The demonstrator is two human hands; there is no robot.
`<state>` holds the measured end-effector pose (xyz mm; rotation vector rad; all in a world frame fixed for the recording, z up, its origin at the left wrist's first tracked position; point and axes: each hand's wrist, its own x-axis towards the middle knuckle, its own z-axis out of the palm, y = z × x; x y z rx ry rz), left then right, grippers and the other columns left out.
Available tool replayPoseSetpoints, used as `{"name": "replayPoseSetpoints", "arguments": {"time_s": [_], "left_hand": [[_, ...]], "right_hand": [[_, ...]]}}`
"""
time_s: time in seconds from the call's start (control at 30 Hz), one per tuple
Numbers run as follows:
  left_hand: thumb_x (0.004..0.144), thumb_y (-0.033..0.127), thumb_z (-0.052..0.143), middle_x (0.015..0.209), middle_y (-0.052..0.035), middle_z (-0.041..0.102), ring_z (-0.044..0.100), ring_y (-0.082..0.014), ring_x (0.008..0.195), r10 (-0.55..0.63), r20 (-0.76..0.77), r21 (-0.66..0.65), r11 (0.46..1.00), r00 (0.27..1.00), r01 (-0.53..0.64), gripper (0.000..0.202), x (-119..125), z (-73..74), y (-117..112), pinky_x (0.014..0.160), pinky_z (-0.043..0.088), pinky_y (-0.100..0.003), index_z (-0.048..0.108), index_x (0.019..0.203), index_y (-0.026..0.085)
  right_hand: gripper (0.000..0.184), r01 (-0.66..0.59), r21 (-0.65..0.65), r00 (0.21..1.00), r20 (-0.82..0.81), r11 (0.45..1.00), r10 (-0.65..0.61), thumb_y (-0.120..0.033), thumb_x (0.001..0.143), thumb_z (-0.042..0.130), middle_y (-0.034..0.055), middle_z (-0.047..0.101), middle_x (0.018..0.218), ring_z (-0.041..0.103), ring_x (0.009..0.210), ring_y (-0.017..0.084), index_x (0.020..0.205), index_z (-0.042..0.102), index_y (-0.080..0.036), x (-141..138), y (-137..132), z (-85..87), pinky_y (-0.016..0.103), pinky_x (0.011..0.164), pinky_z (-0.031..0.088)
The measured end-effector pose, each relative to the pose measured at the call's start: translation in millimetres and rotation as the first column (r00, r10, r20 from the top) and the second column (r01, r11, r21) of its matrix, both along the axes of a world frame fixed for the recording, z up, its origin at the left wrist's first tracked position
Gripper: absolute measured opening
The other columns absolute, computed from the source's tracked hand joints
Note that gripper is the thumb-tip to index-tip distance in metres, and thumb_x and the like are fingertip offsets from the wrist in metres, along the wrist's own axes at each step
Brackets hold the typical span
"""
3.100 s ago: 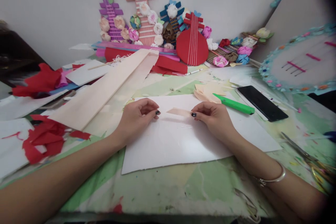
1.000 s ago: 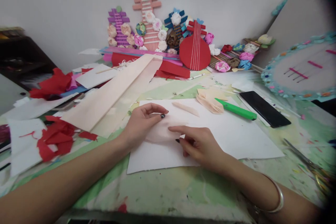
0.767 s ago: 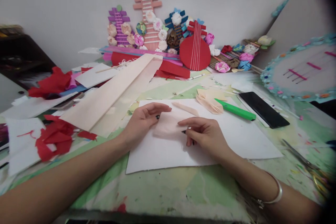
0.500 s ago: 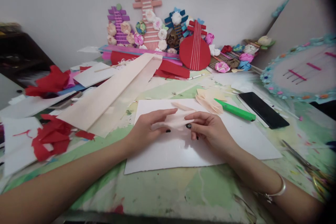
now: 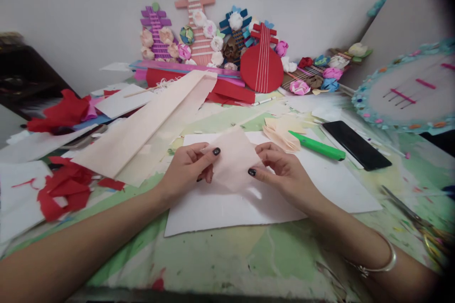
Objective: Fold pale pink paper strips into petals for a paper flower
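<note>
A small square of pale pink crepe paper (image 5: 234,158) is stretched between my two hands, tilted up towards me. My left hand (image 5: 190,165) pinches its left edge, thumb on the front. My right hand (image 5: 280,170) grips the right edge, thumb in front and fingers behind. Both hands are above a white sheet (image 5: 320,184) lying on the table. Beyond my right hand, folded peach paper pieces (image 5: 279,133) lie beside a green utility knife (image 5: 316,145).
A black phone (image 5: 357,146) and scissors (image 5: 408,213) lie to the right. Long peach paper (image 5: 142,128) and red scraps (image 5: 66,187) cover the left. At the back stand a red paper lute (image 5: 262,71) and several flower-decorated instruments; a blue-edged round panel (image 5: 401,92) leans at right.
The pink paper has turned from nearly edge-on to facing me, opened out flat. Both thumbs have come to its front, and my left hand has shifted slightly left.
</note>
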<state>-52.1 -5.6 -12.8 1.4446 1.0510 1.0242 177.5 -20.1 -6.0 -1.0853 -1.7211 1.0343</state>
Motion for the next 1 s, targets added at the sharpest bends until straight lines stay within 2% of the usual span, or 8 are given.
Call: {"name": "replayPoseSetpoints", "arguments": {"time_s": [0.2,0.37,0.57,0.67,0.73,0.8,0.87,1.0], "left_hand": [[0.087,0.040,0.060,0.043,0.0027,0.057,0.038,-0.0038,0.039,0.039,-0.010,0.010,0.999,0.999,-0.039,0.030,0,1.3,3,0.040,0.028,-0.014,0.059,0.070,0.015],[0.081,0.036,0.066,0.043,0.0026,0.056,0.040,-0.0042,0.040,0.130,-0.018,0.008,0.992,0.991,-0.129,0.023,-3,4.6,8,0.041,0.030,-0.015,0.065,0.074,0.014],[0.080,0.038,0.065,0.043,0.0005,0.055,0.042,-0.0055,0.039,0.148,0.043,-0.071,0.987,0.988,-0.145,0.026,-4,3.5,12,0.039,0.028,-0.016,0.064,0.073,0.012],[0.081,0.034,0.060,0.055,-0.0020,0.061,0.054,-0.0113,0.047,0.167,0.031,-0.068,0.984,0.985,-0.164,0.026,-4,-0.1,16,0.041,0.035,-0.018,0.064,0.095,0.013],[0.081,0.025,0.056,0.085,-0.0075,0.069,0.065,-0.0181,0.075,0.181,-0.063,0.086,0.981,0.981,-0.176,0.038,-5,-2.2,17,0.054,0.048,-0.024,0.056,0.117,0.016],[0.077,0.014,0.052,0.120,-0.0098,0.060,0.057,-0.0230,0.109,0.199,-0.239,0.356,0.929,0.951,-0.104,0.053,-5,-3.9,15,0.079,0.052,-0.035,0.047,0.129,0.021],[0.076,0.011,0.052,0.137,-0.0085,0.047,0.043,-0.0257,0.126,0.199,-0.412,0.562,0.824,0.889,0.076,0.060,-4,-5.3,11,0.099,0.042,-0.045,0.042,0.134,0.025],[0.081,0.022,0.061,0.141,-0.0103,0.043,0.035,-0.0294,0.131,0.077,-0.577,0.639,0.662,0.813,0.390,0.055,-1,-8.9,2,0.108,0.031,-0.051,0.044,0.133,0.025]], "right_hand": [[0.022,-0.110,-0.267,0.993,-0.072,0.957,0.094,-0.035,0.079,0.066,-0.0018,0.055,0.065,0.048,0.058,0.009,0.074,0.057,-0.016,-1,2,-9.0,0.021,0.051,0.033],[0.022,-0.150,-0.372,0.987,-0.112,0.916,0.116,-0.031,0.077,0.068,-0.0028,0.056,0.056,0.054,0.051,0.009,0.069,0.053,-0.016,-3,3,-6.4,0.020,0.048,0.038],[0.035,-0.140,-0.403,0.984,-0.158,0.904,0.082,-0.023,0.077,0.067,-0.0074,0.059,0.055,0.061,0.047,0.012,0.106,0.047,-0.024,-5,-2,-0.2,0.021,0.047,0.045],[0.041,-0.166,-0.366,0.974,-0.206,0.916,0.095,-0.022,0.081,0.062,-0.0076,0.060,0.053,0.064,0.050,0.014,0.118,0.043,-0.027,-3,-4,2.4,0.022,0.050,0.048],[0.038,-0.171,-0.356,0.964,-0.253,0.919,0.082,-0.022,0.082,0.061,-0.0075,0.059,0.051,0.064,0.049,0.014,0.116,0.044,-0.027,-2,-3,2.1,0.022,0.049,0.048],[0.030,-0.166,-0.376,0.948,-0.314,0.912,0.043,-0.023,0.081,0.062,-0.0082,0.057,0.049,0.064,0.048,0.014,0.107,0.047,-0.025,-1,0,0.1,0.022,0.048,0.048],[0.022,-0.159,-0.415,0.933,-0.361,0.896,-0.002,-0.025,0.080,0.063,-0.0075,0.056,0.050,0.064,0.049,0.014,0.097,0.050,-0.023,0,1,-2.5,0.021,0.048,0.048],[0.014,-0.219,-0.478,0.914,-0.406,0.851,0.007,-0.024,0.080,0.060,-0.0026,0.062,0.055,0.066,0.053,0.013,0.093,0.056,-0.019,-1,1,-3.6,0.020,0.053,0.049]]}}
